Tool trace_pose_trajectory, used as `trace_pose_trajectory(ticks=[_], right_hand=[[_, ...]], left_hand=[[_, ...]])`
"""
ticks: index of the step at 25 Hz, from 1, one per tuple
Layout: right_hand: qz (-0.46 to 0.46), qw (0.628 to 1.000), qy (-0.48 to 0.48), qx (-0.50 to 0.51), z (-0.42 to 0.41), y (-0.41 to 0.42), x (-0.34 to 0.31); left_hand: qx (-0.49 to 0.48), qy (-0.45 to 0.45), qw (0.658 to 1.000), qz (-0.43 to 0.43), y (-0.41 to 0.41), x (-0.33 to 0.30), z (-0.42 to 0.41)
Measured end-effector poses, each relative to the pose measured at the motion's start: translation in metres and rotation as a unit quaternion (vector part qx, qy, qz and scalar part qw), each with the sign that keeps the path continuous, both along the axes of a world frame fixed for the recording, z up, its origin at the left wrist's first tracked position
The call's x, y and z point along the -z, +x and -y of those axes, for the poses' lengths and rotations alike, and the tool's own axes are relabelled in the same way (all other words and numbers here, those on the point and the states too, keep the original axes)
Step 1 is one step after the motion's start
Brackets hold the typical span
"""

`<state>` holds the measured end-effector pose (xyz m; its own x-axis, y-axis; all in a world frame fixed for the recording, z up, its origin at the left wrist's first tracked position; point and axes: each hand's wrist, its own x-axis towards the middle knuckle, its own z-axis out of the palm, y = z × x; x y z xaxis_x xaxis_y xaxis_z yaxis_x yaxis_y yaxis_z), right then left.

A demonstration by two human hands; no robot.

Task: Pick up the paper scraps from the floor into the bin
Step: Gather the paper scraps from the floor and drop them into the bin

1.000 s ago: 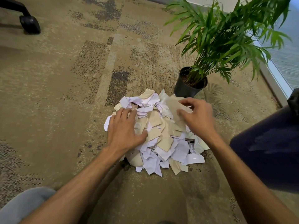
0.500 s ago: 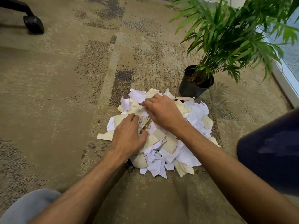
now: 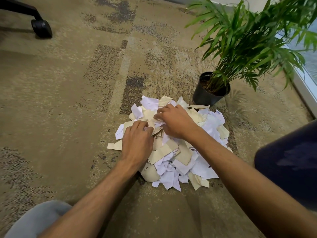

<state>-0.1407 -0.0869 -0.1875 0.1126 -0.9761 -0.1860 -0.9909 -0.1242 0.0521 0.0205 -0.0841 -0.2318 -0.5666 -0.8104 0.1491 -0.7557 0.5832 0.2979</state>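
So there's a heap of paper scraps (image 3: 173, 148) (white and tan mixed) on the patterned carpet (image 3: 68, 100), just near-left of a potted plant (image 3: 211, 90). Both hands are dug into the far-left part of it: left hand (image 3: 137, 143) with fingers curled on the scraps, right hand (image 3: 175, 122) bunching a few. A chair caster (image 3: 41, 28) sits far left.

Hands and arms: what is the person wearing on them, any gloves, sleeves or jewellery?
Nothing shows on either. The left hand and right hand are bare, with no gloves, rings or watch in view. Both forearms are bare as far as the frame shows them, with no sleeves, and no markings can be made out.
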Motion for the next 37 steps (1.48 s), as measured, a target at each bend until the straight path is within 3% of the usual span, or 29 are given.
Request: trace_pose_trajectory(ticks=[5,10,13,21,30,37], right_hand=[[0.010,0.997,-0.072,-0.007,-0.008,-0.008,0.001],[0.091,0.980,-0.164,0.061,-0.024,-0.021,-0.023],[0.078,0.974,-0.192,0.089,-0.027,-0.025,-0.031],[0.004,0.990,-0.136,0.041,-0.028,0.008,0.001],[-0.027,1.000,0.008,-0.005,-0.031,0.013,0.009],[-0.069,0.993,-0.076,-0.053,-0.016,0.016,0.020]], left_hand=[[-0.004,-0.019,0.999,-0.029,0.001,-0.014,0.000],[-0.017,0.016,0.995,-0.093,0.009,-0.032,0.007],[-0.045,0.037,0.988,-0.143,0.014,-0.035,0.012],[-0.107,0.061,0.987,-0.103,0.023,-0.023,0.027],[-0.109,0.093,0.986,-0.087,0.024,-0.017,0.028],[-0.120,0.138,0.972,-0.144,0.024,-0.007,0.034]])
